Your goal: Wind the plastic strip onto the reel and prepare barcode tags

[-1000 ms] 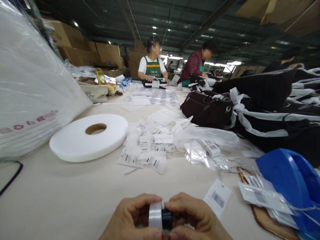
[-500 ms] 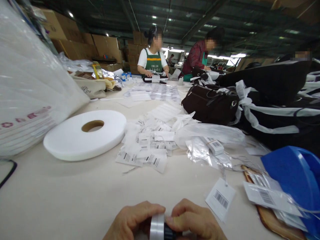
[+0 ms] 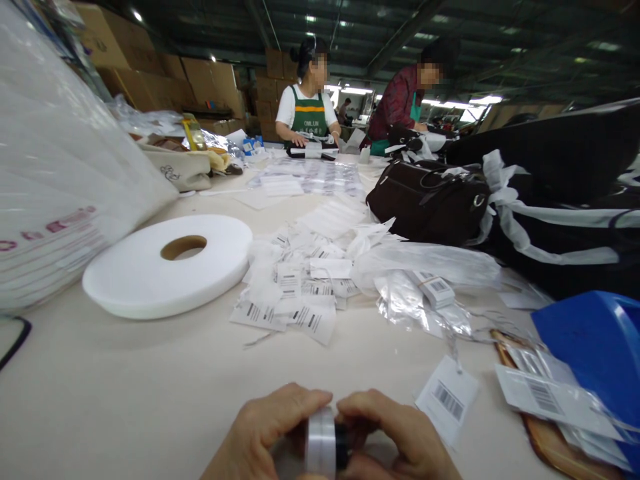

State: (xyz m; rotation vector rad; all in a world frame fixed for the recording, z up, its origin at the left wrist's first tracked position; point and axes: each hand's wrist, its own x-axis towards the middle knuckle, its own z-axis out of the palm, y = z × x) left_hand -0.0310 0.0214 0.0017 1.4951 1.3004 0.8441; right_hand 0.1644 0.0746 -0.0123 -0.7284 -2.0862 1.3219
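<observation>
At the bottom middle of the head view, my left hand [image 3: 267, 433] curls around a short silvery round piece [image 3: 321, 443] with a black part [image 3: 342, 445] on its right side. I cannot make out exactly what this piece is. My right hand [image 3: 400, 430] closes about the black part, its thumb and index finger bent; the lower fingers are partly cut off by the frame edge. Just right of it lies a white barcode tag [image 3: 449, 400] on a string. Beyond both hands spreads a loose pile of printed white tags [image 3: 290, 310].
A big white roll [image 3: 135, 280] lies flat at left, beside a bulging plastic bag [image 3: 55, 167]. On the right are dark bags [image 3: 430, 200], a blue container [image 3: 590, 340] and more barcode tags [image 3: 540, 393]. Two co-workers [image 3: 309, 113] stand across the table.
Both hands sit slightly higher in view with the silvery piece. My right fingers have shifted around the black part, with the index finger now more arched. The camera has tilted a little.
</observation>
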